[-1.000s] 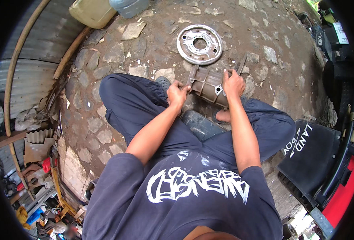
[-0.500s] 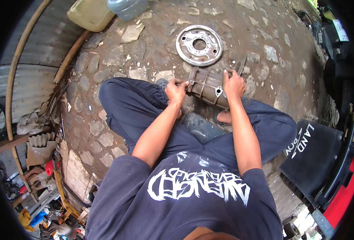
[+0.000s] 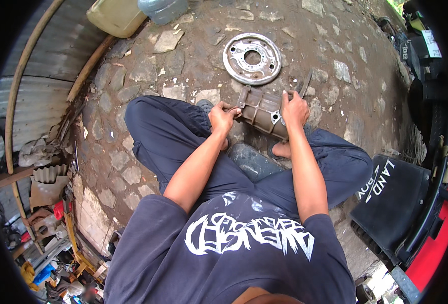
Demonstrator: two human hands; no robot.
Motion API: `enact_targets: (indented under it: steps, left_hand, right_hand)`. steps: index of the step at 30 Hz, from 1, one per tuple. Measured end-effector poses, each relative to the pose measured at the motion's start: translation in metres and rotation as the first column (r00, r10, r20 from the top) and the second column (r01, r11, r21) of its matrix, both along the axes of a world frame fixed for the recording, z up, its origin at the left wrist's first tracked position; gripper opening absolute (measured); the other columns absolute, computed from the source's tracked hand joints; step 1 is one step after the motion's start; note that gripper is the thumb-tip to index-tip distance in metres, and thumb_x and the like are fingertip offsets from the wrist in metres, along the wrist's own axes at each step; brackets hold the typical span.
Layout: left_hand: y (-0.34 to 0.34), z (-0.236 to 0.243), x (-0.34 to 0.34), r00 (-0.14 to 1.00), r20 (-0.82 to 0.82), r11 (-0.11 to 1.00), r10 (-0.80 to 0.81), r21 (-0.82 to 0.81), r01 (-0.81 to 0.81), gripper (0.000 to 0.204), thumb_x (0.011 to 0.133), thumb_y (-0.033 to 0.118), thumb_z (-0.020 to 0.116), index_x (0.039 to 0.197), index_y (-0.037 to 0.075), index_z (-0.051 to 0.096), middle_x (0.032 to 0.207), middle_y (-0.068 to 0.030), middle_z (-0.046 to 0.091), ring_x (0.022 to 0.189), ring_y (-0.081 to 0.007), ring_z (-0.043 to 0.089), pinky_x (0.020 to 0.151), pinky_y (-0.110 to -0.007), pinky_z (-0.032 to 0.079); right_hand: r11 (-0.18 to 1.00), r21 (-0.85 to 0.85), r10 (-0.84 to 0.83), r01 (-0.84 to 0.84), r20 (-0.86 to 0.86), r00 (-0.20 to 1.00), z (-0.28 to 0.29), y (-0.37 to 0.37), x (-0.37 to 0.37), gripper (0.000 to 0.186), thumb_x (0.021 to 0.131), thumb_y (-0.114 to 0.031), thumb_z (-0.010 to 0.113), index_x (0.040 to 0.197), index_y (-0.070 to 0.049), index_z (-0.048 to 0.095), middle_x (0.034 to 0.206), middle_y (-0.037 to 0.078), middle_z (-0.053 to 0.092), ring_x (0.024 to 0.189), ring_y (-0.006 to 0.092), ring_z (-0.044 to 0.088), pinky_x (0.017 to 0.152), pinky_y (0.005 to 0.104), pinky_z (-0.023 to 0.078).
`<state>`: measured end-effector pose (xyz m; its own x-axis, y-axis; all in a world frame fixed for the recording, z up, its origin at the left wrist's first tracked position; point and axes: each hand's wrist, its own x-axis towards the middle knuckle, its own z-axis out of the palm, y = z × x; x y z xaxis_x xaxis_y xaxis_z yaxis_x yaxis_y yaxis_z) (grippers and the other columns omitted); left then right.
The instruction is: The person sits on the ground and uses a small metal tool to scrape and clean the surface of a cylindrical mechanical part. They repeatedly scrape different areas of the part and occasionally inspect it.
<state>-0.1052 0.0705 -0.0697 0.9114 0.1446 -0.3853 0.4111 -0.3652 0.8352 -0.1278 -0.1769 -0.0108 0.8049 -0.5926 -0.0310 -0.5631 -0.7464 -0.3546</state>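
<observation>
A brown, ribbed metal gearbox housing point(image 3: 259, 107) lies on its side between my feet, tilted slightly down to the right. At its left end, the fingers of my left hand point(image 3: 222, 117) are closed on the end flange. My right hand point(image 3: 295, 110) wraps over the right end, with its thumb along the casing; its palm side is hidden. Beyond the right knuckles a thin, flat, blade-like strip point(image 3: 307, 83) sticks out; whether that hand holds it, I cannot tell. A round, pressed-metal plate point(image 3: 252, 59) with a large centre hole lies flat just past the housing.
My crossed legs and a dark, low seat-like piece point(image 3: 251, 161) border the housing on the near side. Uneven stone paving surrounds it. To the right hangs a black mudflap point(image 3: 393, 185) beside a red vehicle panel point(image 3: 436, 243). Plastic containers point(image 3: 117, 17) stand far left; cluttered parts lie lower left.
My left fingertips have shifted slightly toward me along the housing's end. The right hand keeps its hold, and the housing has hardly moved. The whole view has shifted a little.
</observation>
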Motion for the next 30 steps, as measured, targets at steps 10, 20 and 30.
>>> enact_targets:
  steps: [10, 20, 30]
  left_hand:
    - [0.002, 0.008, 0.011, 0.999, -0.035, 0.998, 0.000, 0.067, 0.002, 0.022, 0.081, 0.012, 0.093, 0.090, 0.000, 0.075, 0.080, -0.0102, 0.080, 0.072, -0.0152, 0.075, 0.069, -0.031, 0.059]
    - [0.015, 0.033, 0.020, 0.984, -0.006, 0.976, 0.177, -0.125, -0.177, 0.023, 0.084, 0.010, 0.090, 0.098, -0.002, 0.078, 0.088, -0.0104, 0.082, 0.071, -0.0145, 0.074, 0.069, -0.030, 0.058]
    - [0.011, -0.015, 0.032, 0.996, -0.062, 0.890, -0.068, -0.454, 0.032, 0.031, 0.090, -0.001, 0.083, 0.118, -0.007, 0.071, 0.106, -0.0167, 0.079, 0.093, -0.0216, 0.078, 0.086, -0.032, 0.064]
  right_hand:
    - [1.000, 0.020, 0.011, -0.012, 0.009, 1.000, 0.000, 0.000, -0.004, 0.040, 0.102, -0.048, 0.063, 0.115, -0.013, 0.078, 0.104, 0.020, 0.079, 0.107, 0.0411, 0.072, 0.100, 0.0541, 0.049]
    - [0.999, 0.036, -0.025, 0.024, 0.038, 0.999, 0.006, 0.003, 0.001, 0.038, 0.100, -0.045, 0.065, 0.113, -0.011, 0.079, 0.104, 0.022, 0.079, 0.106, 0.0416, 0.072, 0.101, 0.0543, 0.049]
    - [1.000, -0.007, -0.014, 0.013, -0.029, 0.999, 0.000, 0.000, 0.006, 0.042, 0.102, -0.051, 0.063, 0.120, -0.017, 0.079, 0.102, 0.025, 0.077, 0.104, 0.0454, 0.073, 0.095, 0.0570, 0.053]
